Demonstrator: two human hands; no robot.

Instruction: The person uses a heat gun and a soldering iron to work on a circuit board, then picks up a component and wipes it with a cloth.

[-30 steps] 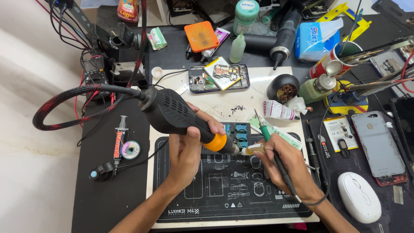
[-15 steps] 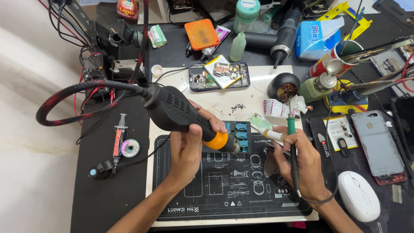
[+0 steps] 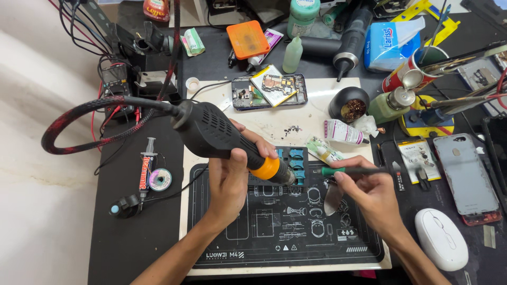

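Note:
My left hand (image 3: 232, 177) grips a black hot-air gun (image 3: 222, 138) with an orange collar, its nozzle pointing down-right at the blue clamps (image 3: 293, 158) on the black work mat (image 3: 264, 232). A braided red-black hose (image 3: 79, 113) loops off to the left from the gun. My right hand (image 3: 369, 192) holds a thin black tool with a green collar (image 3: 351, 170), lying level, tip toward the gun's nozzle. What sits under the nozzle is hidden.
An opened phone with a bare circuit board (image 3: 270, 88) lies at the back of the white mat. Around it are a brass-wool tip cleaner (image 3: 353, 108), small tubes (image 3: 342, 132), a green bottle (image 3: 390, 104), a phone back cover (image 3: 465, 177), a white mouse (image 3: 441, 238) and a syringe (image 3: 146, 169).
My right hand swung its tool from pointing up-left to lying level, and shifted right. The left hand and hot-air gun stayed nearly still.

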